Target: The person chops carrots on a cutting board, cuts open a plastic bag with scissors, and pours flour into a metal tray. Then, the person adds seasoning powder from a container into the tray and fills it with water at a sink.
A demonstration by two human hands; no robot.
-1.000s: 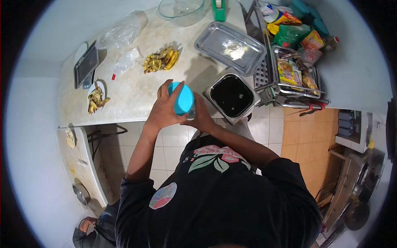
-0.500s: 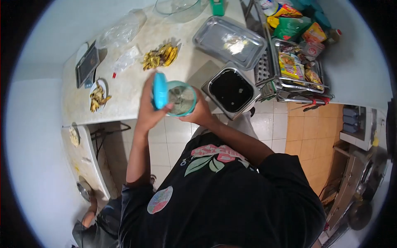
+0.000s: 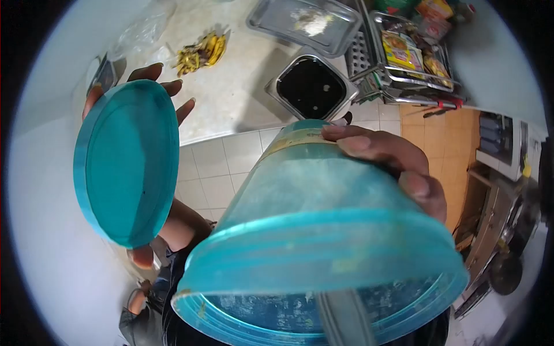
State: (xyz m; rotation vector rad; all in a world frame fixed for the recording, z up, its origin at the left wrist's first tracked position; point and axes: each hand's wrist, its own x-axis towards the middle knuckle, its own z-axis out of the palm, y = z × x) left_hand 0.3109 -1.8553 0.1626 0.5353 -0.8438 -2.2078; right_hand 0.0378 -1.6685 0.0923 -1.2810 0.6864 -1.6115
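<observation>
A round turquoise lid (image 3: 127,161) is in my left hand (image 3: 176,228), its underside facing me and my fingers and thumb around its rim. In my right hand (image 3: 398,155) is a translucent turquoise plastic tub (image 3: 311,179) with a paper label band, held tilted very close to the camera. My right fingers wrap round its side. The wide mouth points towards me and down. White powdery specks cling to its inner wall, and a pale flat strip (image 3: 344,314), perhaps a handle, shows inside. The bottom of the tub's inside is hidden.
Behind the tub, a square metal pan (image 3: 314,89) of dark liquid stands at the counter edge. Farther back are a glass dish (image 3: 259,23) with white powder and banana peels (image 3: 202,53). A wire rack (image 3: 398,69) holds packets. Another person's arm (image 3: 137,301) shows lower left.
The tub has come up from above the counter edge to near my face and tipped its mouth towards me. The lid has moved left, apart from the tub. My view has shifted.
</observation>
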